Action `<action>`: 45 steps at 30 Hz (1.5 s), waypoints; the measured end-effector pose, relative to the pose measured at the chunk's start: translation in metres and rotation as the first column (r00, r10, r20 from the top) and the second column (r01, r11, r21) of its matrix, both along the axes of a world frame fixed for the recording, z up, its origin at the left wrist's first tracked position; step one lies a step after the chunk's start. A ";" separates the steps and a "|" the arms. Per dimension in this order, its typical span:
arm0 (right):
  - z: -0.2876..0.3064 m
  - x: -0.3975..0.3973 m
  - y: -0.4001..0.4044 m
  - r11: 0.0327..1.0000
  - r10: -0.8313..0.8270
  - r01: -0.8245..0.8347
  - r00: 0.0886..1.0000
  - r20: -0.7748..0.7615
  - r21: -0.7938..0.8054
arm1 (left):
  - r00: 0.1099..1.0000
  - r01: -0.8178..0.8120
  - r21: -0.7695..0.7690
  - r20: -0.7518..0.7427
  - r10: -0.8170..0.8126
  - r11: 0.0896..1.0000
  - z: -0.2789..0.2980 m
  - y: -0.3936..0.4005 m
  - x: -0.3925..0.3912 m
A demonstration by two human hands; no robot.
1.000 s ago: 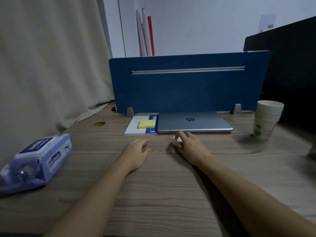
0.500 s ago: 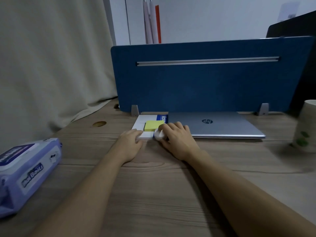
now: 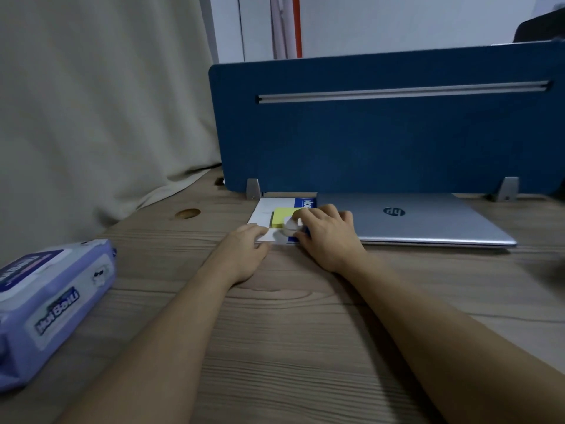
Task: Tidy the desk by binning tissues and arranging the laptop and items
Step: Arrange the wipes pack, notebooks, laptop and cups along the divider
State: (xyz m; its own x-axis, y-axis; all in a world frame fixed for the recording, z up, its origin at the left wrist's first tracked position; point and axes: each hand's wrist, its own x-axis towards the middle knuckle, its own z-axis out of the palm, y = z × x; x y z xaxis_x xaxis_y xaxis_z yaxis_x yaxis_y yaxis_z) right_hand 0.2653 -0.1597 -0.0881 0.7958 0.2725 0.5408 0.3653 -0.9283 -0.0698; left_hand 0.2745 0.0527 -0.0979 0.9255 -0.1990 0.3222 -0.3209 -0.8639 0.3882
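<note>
Head view: right hand point(image 3: 328, 237) pinched a small white object point(image 3: 290, 225) over the notebook point(image 3: 266, 211); left hand point(image 3: 244, 250) steadied its edge, fingers relaxed. Setting it down gently seemed wise.

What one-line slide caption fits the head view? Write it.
Right hand sets a small white object by the sticky notes; left hand steadies the notebook beside the closed laptop.

Sticky pad point(image 3: 282, 216) on notebook point(image 3: 266, 211), left of laptop point(image 3: 412, 220).
</note>
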 end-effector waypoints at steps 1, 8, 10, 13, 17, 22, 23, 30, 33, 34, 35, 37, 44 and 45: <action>0.000 -0.001 0.000 1.000 -0.005 0.005 1.000 0.002 0.005 | 1.000 -0.005 0.005 -0.004 0.005 1.000 0.000 0.000 0.000; 0.002 -0.022 -0.004 0.999 -0.032 0.033 0.999 -0.013 0.038 | 1.000 -0.008 0.010 0.011 0.007 1.000 0.005 -0.003 -0.017; -0.001 -0.028 -0.007 0.999 -0.029 0.031 0.998 -0.049 0.037 | 1.000 -0.016 0.000 0.008 0.016 1.000 0.004 -0.003 -0.024; 0.002 -0.049 -0.007 0.999 -0.030 0.033 0.995 -0.094 0.031 | 0.999 -0.042 -0.005 -0.012 0.042 0.999 0.006 -0.001 -0.046; 0.002 -0.085 -0.001 1.000 -0.024 0.025 0.994 -0.110 0.008 | 0.999 -0.048 -0.040 -0.025 0.047 0.998 0.009 0.002 -0.081; 0.005 -0.131 0.008 1.000 -0.004 0.007 0.985 -0.170 0.021 | 0.998 -0.050 -0.058 -0.040 0.048 0.997 0.011 0.007 -0.128; 0.005 -0.140 0.011 1.000 -0.006 0.009 0.985 -0.171 0.018 | 0.998 -0.053 -0.053 -0.031 0.052 0.997 0.012 0.009 -0.137; 0.011 -0.188 0.035 0.998 -0.036 0.026 0.985 -0.166 -0.064 | 0.991 -0.118 0.105 0.069 0.111 0.987 0.017 0.039 -0.202; 0.014 -0.201 0.051 0.996 -0.006 -0.009 0.984 -0.179 -0.085 | 0.985 -0.145 0.167 0.122 0.126 0.975 0.019 0.058 -0.223; 0.016 -0.204 0.057 0.995 0.012 -0.030 0.982 -0.189 -0.092 | 0.980 -0.160 0.192 0.150 0.132 0.968 0.019 0.066 -0.228; 0.018 -0.208 0.064 0.994 0.030 -0.050 0.981 -0.194 -0.100 | 0.973 -0.180 0.221 0.185 0.140 0.959 0.019 0.074 -0.234; 0.020 -0.213 0.080 0.988 0.063 -0.087 0.980 -0.191 -0.125 | 0.953 -0.230 0.262 0.258 0.162 0.937 0.018 0.094 -0.244; 0.022 -0.209 0.108 0.973 0.052 -0.083 0.988 -0.146 -0.215 | 0.866 -0.449 0.215 0.346 0.362 0.868 0.017 0.146 -0.253; 0.021 -0.206 0.109 0.974 0.051 -0.080 0.989 -0.140 -0.212 | 0.858 -0.471 0.188 0.326 0.397 0.862 0.016 0.150 -0.251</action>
